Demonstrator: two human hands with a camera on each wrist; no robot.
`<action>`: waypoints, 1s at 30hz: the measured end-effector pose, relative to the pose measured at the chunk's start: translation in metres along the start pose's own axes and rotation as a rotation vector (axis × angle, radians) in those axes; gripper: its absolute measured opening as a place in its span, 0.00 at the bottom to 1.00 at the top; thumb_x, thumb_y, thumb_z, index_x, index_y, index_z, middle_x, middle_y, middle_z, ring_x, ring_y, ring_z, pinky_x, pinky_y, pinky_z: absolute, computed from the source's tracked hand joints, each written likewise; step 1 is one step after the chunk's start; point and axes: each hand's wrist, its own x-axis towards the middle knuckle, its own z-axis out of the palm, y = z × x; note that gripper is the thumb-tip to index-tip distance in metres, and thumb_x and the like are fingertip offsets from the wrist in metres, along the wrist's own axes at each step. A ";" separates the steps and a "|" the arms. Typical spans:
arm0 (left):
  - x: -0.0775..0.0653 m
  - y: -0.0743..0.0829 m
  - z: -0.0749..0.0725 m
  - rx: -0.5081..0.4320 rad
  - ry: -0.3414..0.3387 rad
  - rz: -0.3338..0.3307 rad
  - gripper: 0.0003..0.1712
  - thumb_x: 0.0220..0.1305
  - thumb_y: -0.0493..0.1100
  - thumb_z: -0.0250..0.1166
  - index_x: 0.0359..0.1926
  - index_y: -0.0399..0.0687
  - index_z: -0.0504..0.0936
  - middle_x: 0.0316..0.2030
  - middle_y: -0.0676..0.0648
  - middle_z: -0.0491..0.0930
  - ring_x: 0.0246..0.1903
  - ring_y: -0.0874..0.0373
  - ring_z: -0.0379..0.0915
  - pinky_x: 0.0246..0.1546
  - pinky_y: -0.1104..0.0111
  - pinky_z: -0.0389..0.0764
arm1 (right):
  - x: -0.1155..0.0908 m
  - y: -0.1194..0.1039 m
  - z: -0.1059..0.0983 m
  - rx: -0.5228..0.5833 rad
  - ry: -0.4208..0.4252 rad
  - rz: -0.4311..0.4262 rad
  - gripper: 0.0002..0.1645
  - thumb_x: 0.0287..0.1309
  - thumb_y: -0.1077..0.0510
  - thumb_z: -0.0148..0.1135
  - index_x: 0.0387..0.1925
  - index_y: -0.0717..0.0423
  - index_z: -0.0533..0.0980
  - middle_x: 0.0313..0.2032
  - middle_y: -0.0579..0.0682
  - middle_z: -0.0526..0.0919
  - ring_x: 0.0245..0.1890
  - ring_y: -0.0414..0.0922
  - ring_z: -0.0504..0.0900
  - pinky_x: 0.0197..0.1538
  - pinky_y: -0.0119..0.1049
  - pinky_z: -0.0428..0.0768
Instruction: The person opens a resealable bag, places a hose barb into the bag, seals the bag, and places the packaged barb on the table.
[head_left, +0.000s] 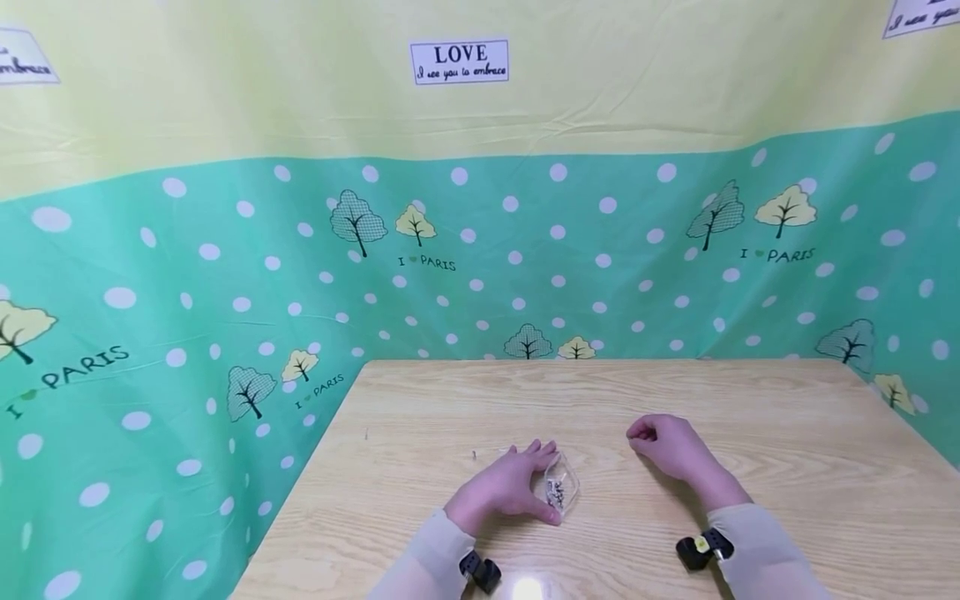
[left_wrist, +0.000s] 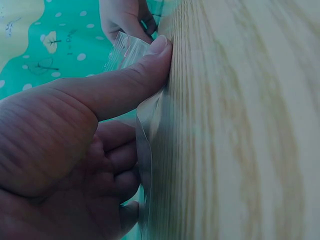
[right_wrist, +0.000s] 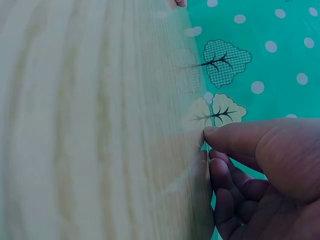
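Note:
A small clear plastic bag (head_left: 570, 486) with several small metal screws (head_left: 556, 492) inside lies on the table. My left hand (head_left: 504, 485) holds it between the thumb at the near end and the fingers at the far end. In the left wrist view the thumb (left_wrist: 135, 82) lies along the edge of the clear bag (left_wrist: 145, 150). To the right, my right hand (head_left: 670, 446) has its thumb and forefinger pinched together right at the tabletop. A tiny thin piece (right_wrist: 199, 146) shows just under those fingertips; I cannot tell its exact kind.
The wood-grain table (head_left: 420, 400) carries a tiny dark piece (head_left: 474, 455) left of the left hand. A green and yellow printed curtain (head_left: 525, 250) hangs behind the table and along its left and right sides. A black camera band (head_left: 705, 547) sits on each wrist.

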 end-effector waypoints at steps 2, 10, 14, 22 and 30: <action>0.000 0.000 0.000 -0.008 0.001 0.001 0.59 0.50 0.56 0.86 0.80 0.46 0.69 0.82 0.51 0.59 0.82 0.51 0.50 0.83 0.50 0.50 | -0.001 -0.001 -0.001 0.000 -0.005 0.004 0.04 0.67 0.63 0.70 0.42 0.58 0.86 0.37 0.47 0.84 0.39 0.45 0.81 0.45 0.46 0.83; 0.001 0.000 0.001 -0.011 -0.002 0.003 0.59 0.51 0.56 0.85 0.80 0.46 0.68 0.82 0.51 0.59 0.82 0.51 0.50 0.83 0.50 0.49 | -0.002 -0.002 -0.004 0.002 -0.018 0.010 0.04 0.67 0.63 0.70 0.42 0.59 0.85 0.36 0.47 0.84 0.38 0.45 0.81 0.45 0.46 0.83; 0.001 -0.001 0.002 -0.033 -0.004 -0.001 0.59 0.50 0.55 0.86 0.80 0.46 0.68 0.82 0.50 0.59 0.82 0.51 0.49 0.83 0.50 0.48 | -0.002 -0.002 -0.004 -0.004 -0.022 0.011 0.03 0.68 0.62 0.70 0.41 0.58 0.85 0.36 0.47 0.84 0.38 0.44 0.80 0.44 0.45 0.83; 0.002 -0.002 0.002 -0.040 -0.006 0.006 0.59 0.50 0.55 0.86 0.80 0.45 0.69 0.82 0.50 0.59 0.82 0.51 0.49 0.83 0.49 0.48 | -0.004 -0.001 -0.004 -0.016 -0.028 -0.002 0.02 0.69 0.62 0.69 0.39 0.58 0.84 0.35 0.46 0.83 0.37 0.44 0.78 0.44 0.45 0.82; 0.001 -0.001 0.002 -0.045 -0.001 -0.002 0.59 0.50 0.55 0.86 0.80 0.45 0.69 0.82 0.50 0.59 0.82 0.52 0.49 0.83 0.49 0.48 | -0.004 -0.002 -0.004 -0.019 -0.038 -0.006 0.03 0.71 0.62 0.67 0.39 0.58 0.83 0.35 0.46 0.82 0.37 0.44 0.78 0.43 0.45 0.81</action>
